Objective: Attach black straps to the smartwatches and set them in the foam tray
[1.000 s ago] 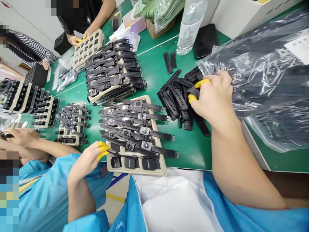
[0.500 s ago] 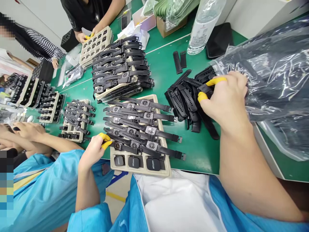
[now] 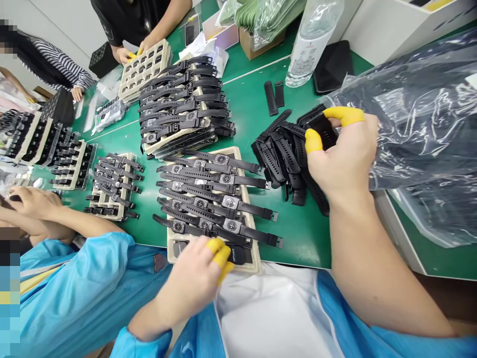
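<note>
Strap (image 3: 325,131) in right hand (image 3: 346,158); left hand (image 3: 194,273) over tray (image 3: 256,257).

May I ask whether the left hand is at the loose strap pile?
No, the left hand is over the near end of the watch tray.

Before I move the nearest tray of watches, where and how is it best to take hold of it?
The tray is probably best gripped by its rim at the two near corners, coming from the near side: black straps overhang its left and right edges farther up, but not those corners.
</note>
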`<state>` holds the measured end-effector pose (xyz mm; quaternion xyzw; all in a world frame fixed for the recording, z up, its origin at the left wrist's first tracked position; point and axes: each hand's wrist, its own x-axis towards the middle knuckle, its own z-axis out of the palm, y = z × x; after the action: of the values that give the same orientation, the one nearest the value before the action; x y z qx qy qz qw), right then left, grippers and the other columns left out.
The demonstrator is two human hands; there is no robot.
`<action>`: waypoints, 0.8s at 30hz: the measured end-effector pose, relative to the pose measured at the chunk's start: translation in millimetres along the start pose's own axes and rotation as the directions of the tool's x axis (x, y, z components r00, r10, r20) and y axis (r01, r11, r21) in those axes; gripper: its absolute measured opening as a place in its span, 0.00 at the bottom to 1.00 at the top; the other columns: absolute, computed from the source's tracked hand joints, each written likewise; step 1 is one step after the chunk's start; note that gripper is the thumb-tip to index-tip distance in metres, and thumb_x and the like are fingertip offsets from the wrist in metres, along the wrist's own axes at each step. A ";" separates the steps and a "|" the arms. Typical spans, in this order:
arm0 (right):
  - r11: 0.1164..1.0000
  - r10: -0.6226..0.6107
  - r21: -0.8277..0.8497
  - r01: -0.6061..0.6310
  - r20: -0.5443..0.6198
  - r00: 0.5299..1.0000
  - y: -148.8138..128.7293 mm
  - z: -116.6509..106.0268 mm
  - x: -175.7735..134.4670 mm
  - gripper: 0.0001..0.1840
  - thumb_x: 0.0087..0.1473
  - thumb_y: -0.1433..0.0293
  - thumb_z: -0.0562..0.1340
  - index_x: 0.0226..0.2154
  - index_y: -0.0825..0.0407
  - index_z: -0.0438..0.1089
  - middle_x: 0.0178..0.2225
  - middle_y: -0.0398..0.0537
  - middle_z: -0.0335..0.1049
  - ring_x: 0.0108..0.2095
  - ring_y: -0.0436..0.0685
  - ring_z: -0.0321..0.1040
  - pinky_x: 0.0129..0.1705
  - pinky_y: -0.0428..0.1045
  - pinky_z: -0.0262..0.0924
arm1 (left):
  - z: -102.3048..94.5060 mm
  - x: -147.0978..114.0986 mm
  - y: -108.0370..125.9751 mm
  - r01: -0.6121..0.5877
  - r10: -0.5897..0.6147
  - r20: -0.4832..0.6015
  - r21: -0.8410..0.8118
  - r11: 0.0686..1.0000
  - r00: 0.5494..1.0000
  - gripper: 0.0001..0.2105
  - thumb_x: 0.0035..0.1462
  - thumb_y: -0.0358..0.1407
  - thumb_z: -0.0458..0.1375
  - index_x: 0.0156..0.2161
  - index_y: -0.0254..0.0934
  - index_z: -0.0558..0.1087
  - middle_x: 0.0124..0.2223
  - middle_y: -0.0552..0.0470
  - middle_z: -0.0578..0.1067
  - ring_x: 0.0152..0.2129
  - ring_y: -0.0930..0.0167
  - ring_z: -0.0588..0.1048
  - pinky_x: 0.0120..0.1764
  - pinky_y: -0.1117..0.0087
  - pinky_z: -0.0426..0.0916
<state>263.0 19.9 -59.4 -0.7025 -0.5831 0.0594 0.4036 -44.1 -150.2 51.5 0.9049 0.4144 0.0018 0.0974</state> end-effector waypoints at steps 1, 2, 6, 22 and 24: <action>0.999 -0.029 0.023 0.030 -0.023 0.999 -1.7 -0.2 -0.8 0.23 0.59 0.66 0.60 0.56 0.56 0.65 0.51 0.63 0.70 0.55 0.70 0.63 0.58 0.65 0.59 | 8.1 2.8 10.5 -0.010 0.005 0.054 0.086 0.996 0.999 0.06 0.68 0.33 0.58 0.45 0.33 0.75 0.45 0.42 0.77 0.40 0.62 0.73 0.40 0.60 0.72; 0.997 -0.057 0.044 0.059 -0.047 0.997 -3.7 -0.5 -1.8 0.23 0.60 0.66 0.59 0.56 0.56 0.65 0.51 0.63 0.70 0.55 0.69 0.64 0.58 0.65 0.59 | 15.3 5.1 18.8 -0.011 -0.006 0.105 0.161 0.987 0.994 0.05 0.67 0.32 0.59 0.41 0.33 0.76 0.43 0.42 0.76 0.38 0.61 0.72 0.38 0.60 0.71; 0.982 -0.121 0.133 0.135 -0.111 0.986 -14.9 -2.0 -7.0 0.22 0.64 0.65 0.57 0.58 0.55 0.64 0.52 0.63 0.70 0.54 0.68 0.67 0.59 0.66 0.61 | 28.1 13.3 36.4 0.019 -0.079 0.178 0.316 0.949 0.981 0.10 0.65 0.33 0.60 0.30 0.35 0.74 0.34 0.44 0.73 0.35 0.61 0.71 0.32 0.61 0.66; 0.871 -0.189 0.436 0.228 -0.132 0.973 -38.4 13.5 -34.9 0.21 0.66 0.61 0.59 0.59 0.46 0.65 0.49 0.59 0.73 0.50 0.69 0.76 0.53 0.67 0.70 | -49.8 49.4 -6.9 -0.057 0.055 0.047 0.042 0.997 0.997 0.05 0.70 0.33 0.54 0.40 0.37 0.69 0.35 0.48 0.74 0.34 0.65 0.73 0.36 0.64 0.71; 0.835 -0.199 0.505 0.218 -0.093 0.976 -42.0 15.1 -39.3 0.20 0.66 0.61 0.60 0.58 0.46 0.66 0.48 0.57 0.74 0.47 0.67 0.76 0.53 0.66 0.71 | -64.2 69.0 -18.6 0.012 -0.017 -0.090 -0.046 0.999 0.996 0.07 0.72 0.36 0.51 0.46 0.37 0.69 0.40 0.46 0.76 0.38 0.65 0.76 0.41 0.65 0.73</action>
<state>210.0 -6.9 -58.0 -0.5031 -0.6116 0.1552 0.5905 -18.1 -75.4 105.7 0.8984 0.4248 0.0517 0.0993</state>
